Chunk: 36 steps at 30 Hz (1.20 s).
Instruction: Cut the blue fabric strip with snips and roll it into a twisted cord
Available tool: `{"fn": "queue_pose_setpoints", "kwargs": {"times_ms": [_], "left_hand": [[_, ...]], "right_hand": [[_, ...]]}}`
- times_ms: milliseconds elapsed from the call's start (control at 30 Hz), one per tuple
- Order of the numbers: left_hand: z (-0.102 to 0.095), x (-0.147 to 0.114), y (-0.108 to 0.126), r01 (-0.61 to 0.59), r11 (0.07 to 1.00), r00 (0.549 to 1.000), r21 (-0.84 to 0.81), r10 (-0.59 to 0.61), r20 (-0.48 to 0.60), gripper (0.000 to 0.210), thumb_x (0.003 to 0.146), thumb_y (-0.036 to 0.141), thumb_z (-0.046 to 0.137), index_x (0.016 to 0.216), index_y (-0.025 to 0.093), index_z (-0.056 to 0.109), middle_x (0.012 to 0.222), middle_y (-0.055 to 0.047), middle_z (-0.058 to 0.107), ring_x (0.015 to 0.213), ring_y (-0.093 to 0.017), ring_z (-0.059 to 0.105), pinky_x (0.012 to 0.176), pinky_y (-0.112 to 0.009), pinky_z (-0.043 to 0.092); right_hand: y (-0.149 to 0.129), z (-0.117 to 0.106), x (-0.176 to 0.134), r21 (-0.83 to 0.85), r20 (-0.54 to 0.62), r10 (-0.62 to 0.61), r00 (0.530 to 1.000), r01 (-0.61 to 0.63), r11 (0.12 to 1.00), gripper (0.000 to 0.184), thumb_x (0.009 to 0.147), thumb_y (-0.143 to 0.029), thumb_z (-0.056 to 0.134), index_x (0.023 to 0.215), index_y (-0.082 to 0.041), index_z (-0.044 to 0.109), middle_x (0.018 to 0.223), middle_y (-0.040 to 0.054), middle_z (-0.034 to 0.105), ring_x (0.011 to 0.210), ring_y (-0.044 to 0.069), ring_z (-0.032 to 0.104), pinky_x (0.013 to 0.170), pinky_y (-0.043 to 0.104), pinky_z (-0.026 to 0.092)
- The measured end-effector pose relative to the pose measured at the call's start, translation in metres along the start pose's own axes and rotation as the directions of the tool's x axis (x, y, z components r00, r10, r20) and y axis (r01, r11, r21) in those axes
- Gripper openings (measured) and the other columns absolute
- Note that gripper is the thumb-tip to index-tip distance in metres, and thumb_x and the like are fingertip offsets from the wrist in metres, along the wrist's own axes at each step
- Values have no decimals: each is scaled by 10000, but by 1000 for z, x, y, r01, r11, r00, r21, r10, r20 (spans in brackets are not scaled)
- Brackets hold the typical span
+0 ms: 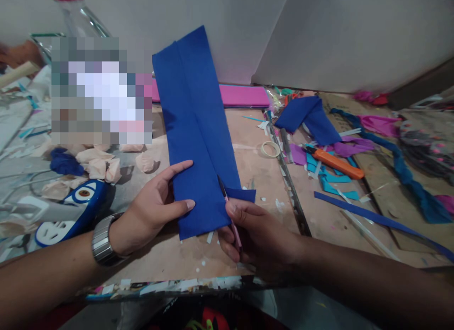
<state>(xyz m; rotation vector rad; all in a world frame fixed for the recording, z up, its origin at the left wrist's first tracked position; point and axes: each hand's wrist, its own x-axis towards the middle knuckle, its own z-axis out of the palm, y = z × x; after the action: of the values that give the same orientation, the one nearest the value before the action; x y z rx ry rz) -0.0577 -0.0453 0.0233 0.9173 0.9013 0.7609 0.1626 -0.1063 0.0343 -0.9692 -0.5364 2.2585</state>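
Blue rectangular sheet of paper-like material (198,136) lies lengthwise over the tan tabletop (269,178), its far end before a flat bright-pink strip (244,96). Left hand (158,209): thumb and forefinger spread apart, resting on the sheet's near part. Right hand (257,230): closed around a slim pink-handled cutting tool (237,235), dark blade at the sheet's partly severed right side.

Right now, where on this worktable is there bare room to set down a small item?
Two mostly bare patches of worktable: one bordered by the blue sheet, pink strip and tape roll; another between the metal wristwatch and scrap-littered front edge. Crowded: left, around the crumpled peach scraps; right, around the orange cutter.
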Motion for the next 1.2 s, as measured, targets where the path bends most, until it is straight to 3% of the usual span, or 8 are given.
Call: {"fn": "queue_pose_setpoints", "kwargs": {"times_ms": [400, 600, 967, 1200], "left_hand": [[3, -1, 3, 19, 1000, 1000, -10, -19, 7, 877, 765, 247, 880, 1531, 235, 454, 1564, -144, 533, 1281, -311, 650, 958, -355, 636], [1, 0, -2, -49, 999, 998, -10, 50, 40, 882, 750, 221, 882, 1524, 281, 464, 1585, -108, 515, 1358, -329, 595, 1022, -375, 612], [0, -2, -1, -22, 999, 990, -41, 27, 138, 880, 768, 180, 868, 1537, 288, 454, 1516, -138, 576, 1209, -318, 691, 923, -394, 656], [0, -5, 1, 18, 999, 979, -44, -9, 203, 886, 783, 170, 862, 1548, 306, 436, 1490, -131, 605, 1209, -299, 699, 963, -391, 639]], "right_hand": [[2, -1, 0, -13, 2, -3, 1000, 3, 1000, 450, 951, -593, 651, 802, -183, 539, 628, -42, 561, 449, 71, 497, 406, 176, 289], [2, -1, 0, 10, 11, -28, 1000, 28, 1000, 432, 948, -567, 669, 801, -179, 548, 636, -41, 575, 460, 75, 533, 406, 173, 310], [2, 0, -1, -53, -39, 3, 999, -5, 999, 544, 878, -699, 678, 768, -180, 558, 536, -17, 585, 426, 77, 456, 408, 187, 261], [6, 0, 1, 24, -84, 5, 996, -3, 1000, 522, 835, -683, 742, 798, -196, 560, 517, -50, 542, 467, 97, 512, 444, 189, 304]]}}
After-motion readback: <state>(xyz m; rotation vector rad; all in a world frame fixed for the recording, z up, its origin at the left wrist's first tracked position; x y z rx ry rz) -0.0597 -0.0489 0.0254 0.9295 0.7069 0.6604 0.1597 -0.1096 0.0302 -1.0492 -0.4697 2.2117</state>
